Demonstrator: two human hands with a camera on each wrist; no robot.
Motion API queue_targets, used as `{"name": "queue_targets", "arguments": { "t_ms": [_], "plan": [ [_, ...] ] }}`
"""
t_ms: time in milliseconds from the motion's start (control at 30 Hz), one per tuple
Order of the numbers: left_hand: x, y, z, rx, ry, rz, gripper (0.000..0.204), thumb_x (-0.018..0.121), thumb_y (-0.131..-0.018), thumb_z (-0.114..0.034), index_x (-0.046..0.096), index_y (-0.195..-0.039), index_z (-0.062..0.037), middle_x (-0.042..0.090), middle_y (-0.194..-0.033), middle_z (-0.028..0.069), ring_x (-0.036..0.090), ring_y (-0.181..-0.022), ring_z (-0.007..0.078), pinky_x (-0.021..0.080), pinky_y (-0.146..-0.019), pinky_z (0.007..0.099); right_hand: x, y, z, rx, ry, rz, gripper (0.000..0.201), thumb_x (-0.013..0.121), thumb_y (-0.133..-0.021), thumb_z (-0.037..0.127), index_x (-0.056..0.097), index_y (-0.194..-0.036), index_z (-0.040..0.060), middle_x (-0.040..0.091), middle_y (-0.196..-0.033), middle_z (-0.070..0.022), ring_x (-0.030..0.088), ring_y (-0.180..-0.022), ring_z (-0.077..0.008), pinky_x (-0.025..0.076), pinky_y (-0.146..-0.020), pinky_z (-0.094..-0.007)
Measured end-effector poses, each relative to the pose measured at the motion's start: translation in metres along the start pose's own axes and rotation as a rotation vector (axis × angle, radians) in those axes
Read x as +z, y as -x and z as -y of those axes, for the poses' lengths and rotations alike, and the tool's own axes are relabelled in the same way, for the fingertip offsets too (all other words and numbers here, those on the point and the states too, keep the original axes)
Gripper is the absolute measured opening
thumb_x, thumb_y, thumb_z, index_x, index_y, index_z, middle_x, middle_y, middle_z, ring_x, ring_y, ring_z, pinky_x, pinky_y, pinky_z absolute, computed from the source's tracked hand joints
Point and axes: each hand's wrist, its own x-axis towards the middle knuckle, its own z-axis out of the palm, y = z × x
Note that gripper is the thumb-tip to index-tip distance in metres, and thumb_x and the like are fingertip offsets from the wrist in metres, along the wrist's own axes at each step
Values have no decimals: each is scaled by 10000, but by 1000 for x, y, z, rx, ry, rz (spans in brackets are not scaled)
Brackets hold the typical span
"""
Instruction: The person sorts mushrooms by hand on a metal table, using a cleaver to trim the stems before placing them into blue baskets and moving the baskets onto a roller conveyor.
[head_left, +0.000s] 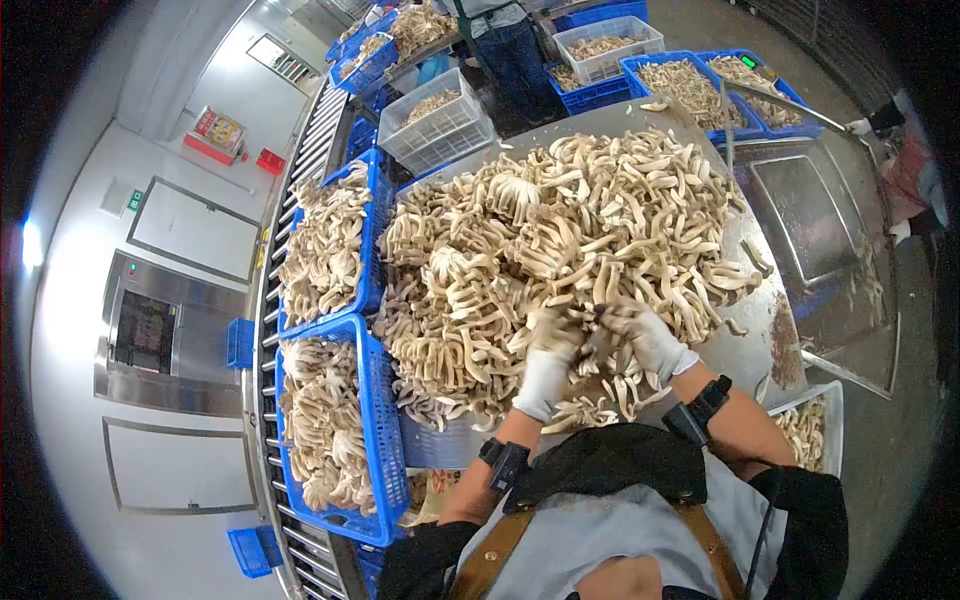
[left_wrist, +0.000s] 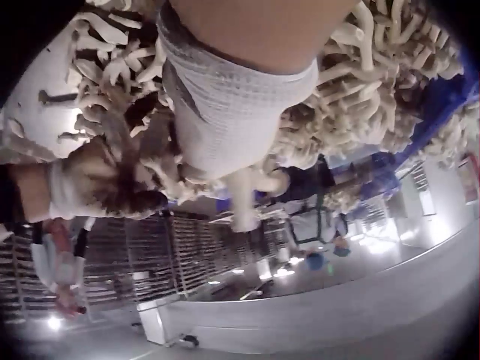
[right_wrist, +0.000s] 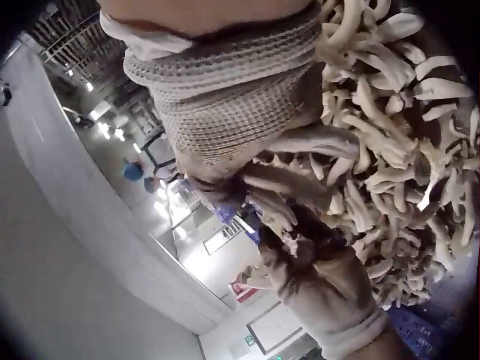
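Both hands wear white gloves, soiled at the fingers, and work close together at the near edge of a large heap of mushrooms. In the head view the left hand and the right hand are blurred, with their fingers turned toward each other. The right wrist view shows the left hand gripping a small mushroom cluster in curled fingers. Long pale mushrooms stick out from under the right hand, whose fingertips are partly hidden. Loose mushrooms lie just below the hands.
A metal table bears the heap. Blue baskets of mushrooms stand along the left on a roller conveyor. White crates and more blue baskets are at the back; another white crate stands at right. People stand beyond.
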Motion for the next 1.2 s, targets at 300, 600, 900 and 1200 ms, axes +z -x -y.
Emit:
{"name": "queue_targets", "arguments": {
  "t_ms": [300,600,900,1200],
  "plan": [
    [-4,-6,-11,65,-481,158,520,633,-835,-40,436,-1317,-43,570,-1152,120,555,-1067,183,482,-890,307,25,-3,-4,-25,68,95,322,645,-841,34,569,-1149,-20,629,-957,-67,602,-837,-118,519,-677,-229],
    [6,-10,-7,-23,-34,64,481,592,-936,-93,414,-1382,-63,567,-1235,94,589,-1088,204,512,-920,339,-8,-45,-16,-186,676,-2,358,645,-882,167,540,-1170,-17,654,-1028,-174,643,-904,-248,516,-813,-347],
    [-12,-30,11,168,-724,-23,836,711,-809,-289,272,-1449,22,426,-1391,229,430,-1275,316,322,-1080,361,-63,-42,37,-353,359,-454,587,671,-814,86,422,-1322,-74,625,-1140,-207,617,-1023,-293,486,-925,-363],
    [4,-33,96,45,-1606,437,776,736,-735,-301,411,-1388,-35,416,-1408,220,360,-1311,433,334,-1072,481,-92,44,-74,36,2154,-292,643,682,-779,365,464,-1313,80,523,-1197,-147,509,-1138,-329,374,-1003,-510]
  ]
}}
